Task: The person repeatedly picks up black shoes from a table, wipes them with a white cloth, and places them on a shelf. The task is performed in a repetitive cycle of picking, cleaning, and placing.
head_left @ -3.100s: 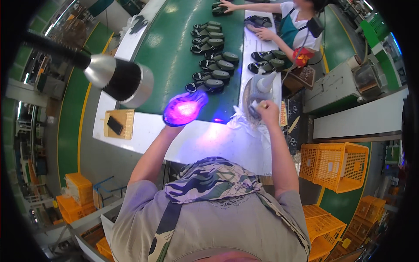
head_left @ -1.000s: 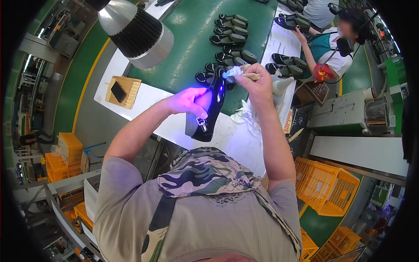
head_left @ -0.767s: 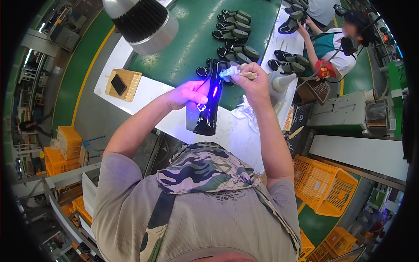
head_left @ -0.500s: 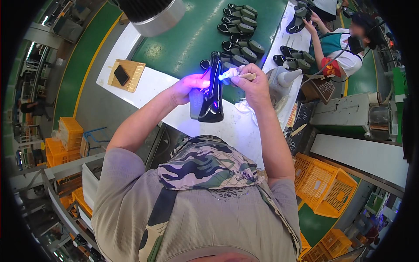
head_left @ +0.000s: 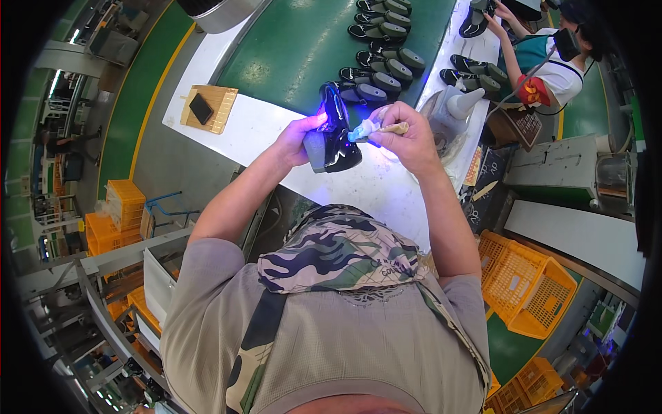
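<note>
White workbench, one glossy black shoe gripped by left hand, right hand fingers pinching perhaps one brush

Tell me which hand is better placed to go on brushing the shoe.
Right. The right hand already holds the brush with its tip against the black shoe. The left hand grips the shoe, so it probably only steadies it.
</note>
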The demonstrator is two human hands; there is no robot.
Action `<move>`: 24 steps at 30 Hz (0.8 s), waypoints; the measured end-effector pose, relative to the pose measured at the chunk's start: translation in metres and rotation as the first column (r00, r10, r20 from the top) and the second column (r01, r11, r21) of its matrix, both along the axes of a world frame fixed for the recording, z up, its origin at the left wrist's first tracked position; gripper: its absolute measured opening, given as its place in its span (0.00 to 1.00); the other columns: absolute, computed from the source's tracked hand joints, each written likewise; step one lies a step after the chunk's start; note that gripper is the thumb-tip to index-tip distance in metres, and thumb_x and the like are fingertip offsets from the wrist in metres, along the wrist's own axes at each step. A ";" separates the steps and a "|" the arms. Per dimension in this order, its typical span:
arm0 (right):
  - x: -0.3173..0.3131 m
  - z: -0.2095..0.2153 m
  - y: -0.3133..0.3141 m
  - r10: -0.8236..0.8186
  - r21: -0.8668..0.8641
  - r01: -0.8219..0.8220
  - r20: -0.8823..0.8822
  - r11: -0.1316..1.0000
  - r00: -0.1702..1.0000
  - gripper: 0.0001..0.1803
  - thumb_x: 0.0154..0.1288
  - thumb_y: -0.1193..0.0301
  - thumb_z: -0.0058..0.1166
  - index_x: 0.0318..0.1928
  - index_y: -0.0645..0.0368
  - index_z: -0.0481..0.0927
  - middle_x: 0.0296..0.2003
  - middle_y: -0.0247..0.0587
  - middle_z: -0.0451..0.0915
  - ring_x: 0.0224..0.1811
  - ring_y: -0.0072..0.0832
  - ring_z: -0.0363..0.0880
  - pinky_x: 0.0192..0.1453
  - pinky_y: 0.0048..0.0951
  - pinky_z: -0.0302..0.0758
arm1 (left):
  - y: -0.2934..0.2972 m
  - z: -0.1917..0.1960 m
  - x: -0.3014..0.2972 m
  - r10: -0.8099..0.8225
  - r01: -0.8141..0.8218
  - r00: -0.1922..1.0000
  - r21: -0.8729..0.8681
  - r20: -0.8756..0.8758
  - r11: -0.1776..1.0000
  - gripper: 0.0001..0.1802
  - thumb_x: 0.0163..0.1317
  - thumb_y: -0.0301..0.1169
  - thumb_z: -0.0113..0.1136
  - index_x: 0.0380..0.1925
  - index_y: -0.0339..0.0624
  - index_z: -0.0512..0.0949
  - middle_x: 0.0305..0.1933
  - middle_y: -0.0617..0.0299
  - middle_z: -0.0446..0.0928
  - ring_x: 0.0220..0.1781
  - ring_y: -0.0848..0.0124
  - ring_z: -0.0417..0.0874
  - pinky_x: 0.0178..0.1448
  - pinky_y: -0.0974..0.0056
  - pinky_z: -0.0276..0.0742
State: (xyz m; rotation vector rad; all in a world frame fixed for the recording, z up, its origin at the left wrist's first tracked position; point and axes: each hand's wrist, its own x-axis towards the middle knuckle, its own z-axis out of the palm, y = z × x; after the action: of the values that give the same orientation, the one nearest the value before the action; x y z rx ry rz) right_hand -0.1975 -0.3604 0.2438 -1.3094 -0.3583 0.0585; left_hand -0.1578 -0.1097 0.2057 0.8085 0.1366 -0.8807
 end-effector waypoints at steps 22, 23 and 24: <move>-0.011 -0.050 0.093 0.033 0.211 0.049 -0.365 0.976 0.930 0.13 0.50 0.83 0.62 0.30 0.54 0.72 0.30 0.28 0.72 0.31 0.20 0.72 0.35 0.22 0.70 | 0.075 -0.017 -0.082 0.675 -0.649 0.653 -0.206 0.344 0.732 0.28 0.62 0.37 0.57 0.61 0.40 0.66 0.51 0.58 0.77 0.53 0.66 0.79 0.61 0.58 0.75; -0.011 -0.052 0.099 0.000 0.182 0.080 -0.404 0.980 0.915 0.13 0.50 0.83 0.61 0.31 0.54 0.72 0.29 0.29 0.72 0.29 0.20 0.73 0.33 0.23 0.72 | 0.082 -0.014 -0.082 0.689 -0.687 0.610 -0.173 0.391 0.706 0.31 0.59 0.34 0.59 0.62 0.40 0.63 0.51 0.58 0.76 0.51 0.66 0.79 0.60 0.59 0.76; -0.013 -0.046 0.109 -0.006 0.172 0.093 -0.452 0.981 0.892 0.12 0.51 0.82 0.61 0.31 0.54 0.72 0.28 0.29 0.73 0.28 0.21 0.73 0.32 0.24 0.72 | 0.092 -0.011 -0.085 0.685 -0.712 0.584 -0.131 0.435 0.690 0.34 0.57 0.33 0.60 0.64 0.39 0.61 0.51 0.58 0.75 0.52 0.67 0.79 0.59 0.60 0.76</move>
State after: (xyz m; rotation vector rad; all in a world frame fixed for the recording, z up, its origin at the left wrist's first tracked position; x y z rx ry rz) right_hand -0.2105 -0.2515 0.1980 -1.0750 0.0678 0.2745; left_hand -0.2426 -0.0172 0.1951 0.8956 0.0562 0.0938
